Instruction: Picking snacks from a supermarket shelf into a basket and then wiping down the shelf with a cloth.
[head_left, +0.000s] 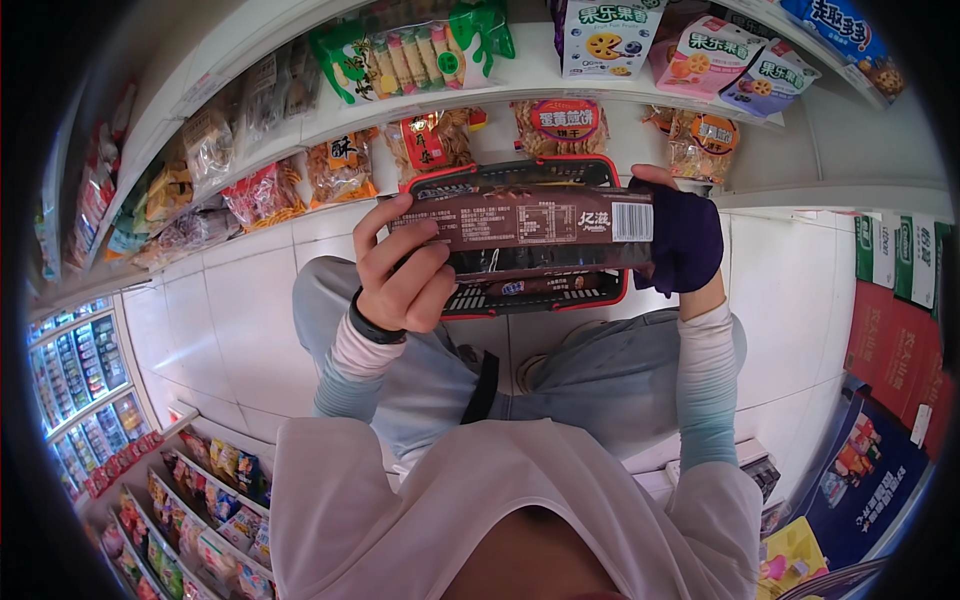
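Both hands hold up a long brown biscuit package (555, 217), its printed back and barcode facing me. My left hand (405, 270) grips the left end, with a black band on the wrist. At the right end, a dark purple cloth (686, 236) hides most of my right hand (654, 175), whose thumb or finger shows above it. Behind and below the package is a black shopping basket with a red rim (499, 311). Inside the basket, a similar dark package (536, 286) is partly visible.
Shelves (540, 45) ahead carry bagged biscuits (559, 127), a green snack bag (412, 52) and boxes. Stacked cartons (889, 337) stand at the right. A snack rack (202, 517) is at the lower left, near a glass-door cooler (86, 367). White tiles (240, 315) cover the floor.
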